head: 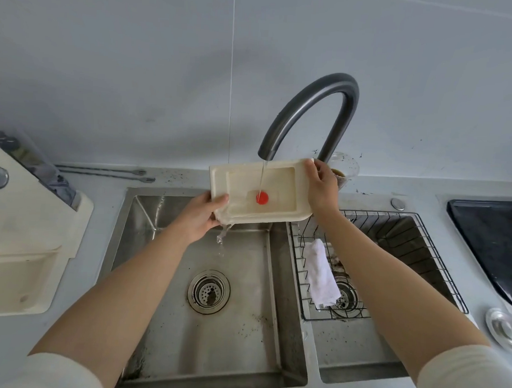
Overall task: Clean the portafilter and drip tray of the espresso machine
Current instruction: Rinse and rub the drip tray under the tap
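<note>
Found the drip tray [243, 190] off the machine and held up over the left basin [182, 338] of the sink, directly beneath the faucet [328, 88] spout. Noted a thin water stream [262, 176] landing in the tray's recess, on or just beside the red disc [262, 197]. Recorded the left hand [201, 217] grasping the near-left corner, thumb on top of the rim, fingers underneath. Recorded the right hand [322, 185] grasping the far-right corner, fingers wrapped over the edge. Neither released.

Placed the tray between the two hands, long axis running left to right across the body, open face up. Judged it tilted, low at the left-hand corner. Saw water spilling off there and falling toward the drain strainer [208, 292]. Judged the rinse under way, not finished.

Expect the next move to turn on that tilt: lowering the left corner further, or raising the right, to empty along the long axis into the left basin. Rated the left hand as nearer both the spill point and the body. Rated the right hand as farther and higher, close to the faucet stem, with little room to lift there.

Also logged a wire rack [394, 239] in the right basin with a white cloth [321, 274] draped on it. Logged a cream appliance [24, 241] on the tabletop [101, 182] at left, probably the espresso machine. Could not make out a portafilter anywhere.
</note>
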Demonstrator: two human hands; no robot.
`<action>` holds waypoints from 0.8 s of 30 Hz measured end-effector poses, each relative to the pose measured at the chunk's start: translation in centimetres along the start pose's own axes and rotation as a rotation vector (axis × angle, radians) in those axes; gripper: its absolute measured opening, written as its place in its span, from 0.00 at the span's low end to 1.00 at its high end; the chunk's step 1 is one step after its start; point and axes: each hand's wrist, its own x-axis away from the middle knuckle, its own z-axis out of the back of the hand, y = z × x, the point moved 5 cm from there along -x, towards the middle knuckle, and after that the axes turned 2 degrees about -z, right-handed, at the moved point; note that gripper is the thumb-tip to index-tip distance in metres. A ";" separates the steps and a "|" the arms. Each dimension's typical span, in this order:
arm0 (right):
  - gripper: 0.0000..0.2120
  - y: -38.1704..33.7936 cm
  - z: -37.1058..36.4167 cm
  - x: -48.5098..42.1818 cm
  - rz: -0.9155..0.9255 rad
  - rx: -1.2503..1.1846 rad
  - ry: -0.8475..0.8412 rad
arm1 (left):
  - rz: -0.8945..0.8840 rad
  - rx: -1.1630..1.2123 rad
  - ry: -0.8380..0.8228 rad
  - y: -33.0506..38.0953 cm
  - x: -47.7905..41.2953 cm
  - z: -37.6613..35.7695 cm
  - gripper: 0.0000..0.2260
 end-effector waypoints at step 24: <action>0.19 0.2 1.9 -0.2 -0.023 0.083 0.117 | 0.021 -0.317 0.039 -1.5 -0.9 -2.6 0.19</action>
